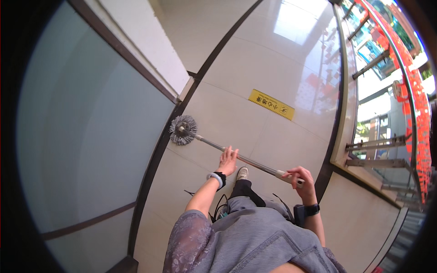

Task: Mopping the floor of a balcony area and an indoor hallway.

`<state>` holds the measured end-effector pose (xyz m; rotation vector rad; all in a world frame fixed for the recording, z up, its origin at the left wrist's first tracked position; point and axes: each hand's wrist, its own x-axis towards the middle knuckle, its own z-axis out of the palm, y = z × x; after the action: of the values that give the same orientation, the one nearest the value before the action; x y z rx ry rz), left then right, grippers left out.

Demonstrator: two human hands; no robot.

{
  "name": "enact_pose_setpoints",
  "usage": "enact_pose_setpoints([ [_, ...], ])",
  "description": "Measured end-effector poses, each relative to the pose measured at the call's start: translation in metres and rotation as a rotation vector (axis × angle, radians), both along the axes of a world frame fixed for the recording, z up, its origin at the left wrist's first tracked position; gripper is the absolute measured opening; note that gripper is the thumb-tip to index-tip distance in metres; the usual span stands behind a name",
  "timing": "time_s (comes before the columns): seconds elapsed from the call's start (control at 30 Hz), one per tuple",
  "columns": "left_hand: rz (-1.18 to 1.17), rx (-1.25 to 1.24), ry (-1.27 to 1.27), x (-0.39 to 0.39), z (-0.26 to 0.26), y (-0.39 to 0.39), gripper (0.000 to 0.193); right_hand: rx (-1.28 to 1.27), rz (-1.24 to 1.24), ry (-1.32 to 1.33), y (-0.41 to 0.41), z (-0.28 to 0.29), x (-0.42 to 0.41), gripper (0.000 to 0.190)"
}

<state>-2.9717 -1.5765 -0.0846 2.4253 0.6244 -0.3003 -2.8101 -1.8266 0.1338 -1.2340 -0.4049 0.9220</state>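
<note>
A mop with a round grey string head (191, 123) lies across the view, its head on the floor beside the dark border strip. My left hand (228, 161) is at the middle of the metal mop pole (256, 164), fingers fairly straight and loosely around it. At the pole's upper end, my right hand (303, 178) holds the pale plastic grip (282, 174), with the index finger partly lifted. The grip's end shows beyond my right fingers.
Glossy beige tiles (218, 102) bear a yellow floor sticker (271, 104) with writing. A frosted panel (92, 136) and white wall end (146, 44) stand left. Glass with a metal railing (406, 78) and red decorations runs right. My shoe (242, 173) is below the pole.
</note>
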Motion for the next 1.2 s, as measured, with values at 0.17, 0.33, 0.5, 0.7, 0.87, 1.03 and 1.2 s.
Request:
enact_pose_setpoints([
  [0.17,0.036,0.021,0.085,-0.017,0.001,-0.024,0.089,0.064,-0.028,0.077,-0.026,-0.011,-0.026,0.037],
  [0.33,-0.184,-0.044,0.005,-0.005,-0.003,-0.113,0.091,0.068,-0.263,0.076,-0.13,0.013,-0.049,0.036],
  [0.5,-0.563,-0.135,-0.088,0.017,0.019,-0.268,0.094,0.087,-0.669,-0.13,-0.282,0.064,-0.091,0.038],
  [0.7,-0.919,-0.347,-0.183,0.011,0.055,-0.473,0.089,0.006,-1.057,-0.415,-0.45,0.118,-0.214,0.046],
  [0.87,-1.228,-0.608,-0.216,0.006,0.085,-0.579,0.074,-0.205,-1.249,-0.611,-0.503,0.133,-0.32,0.045],
  [1.03,-1.326,-0.726,-0.353,0.017,0.079,-0.658,0.039,-0.353,-1.404,-0.701,-0.486,0.132,-0.351,0.042],
  [1.2,-1.242,-0.696,-0.52,0.016,0.073,-0.687,0.032,-0.4,-1.511,-0.737,-0.487,0.124,-0.341,0.038],
])
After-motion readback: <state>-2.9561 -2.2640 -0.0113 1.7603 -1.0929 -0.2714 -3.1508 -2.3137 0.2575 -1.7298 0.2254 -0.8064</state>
